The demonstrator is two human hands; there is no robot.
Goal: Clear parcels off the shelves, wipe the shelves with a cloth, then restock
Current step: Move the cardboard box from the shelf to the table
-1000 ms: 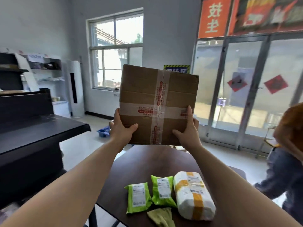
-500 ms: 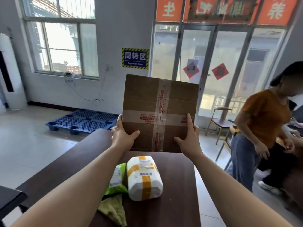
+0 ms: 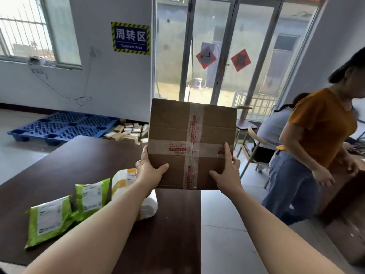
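Cardboard box (image 3: 189, 139) clasped at its lower corners by left hand (image 3: 148, 172) and right hand (image 3: 227, 173), thumbs on the taped face, held up over the dark table (image 3: 79, 159).

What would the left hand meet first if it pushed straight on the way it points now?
The left hand grips the brown taped cardboard box, so that moves with it. Beyond, the box hides the line; likely open air above the dark wooden table, though depth is unclear.

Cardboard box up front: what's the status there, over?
Left grip and right grip hold the box, lower corners. Box in the air over the table edge. Packets lie left; person close on right.
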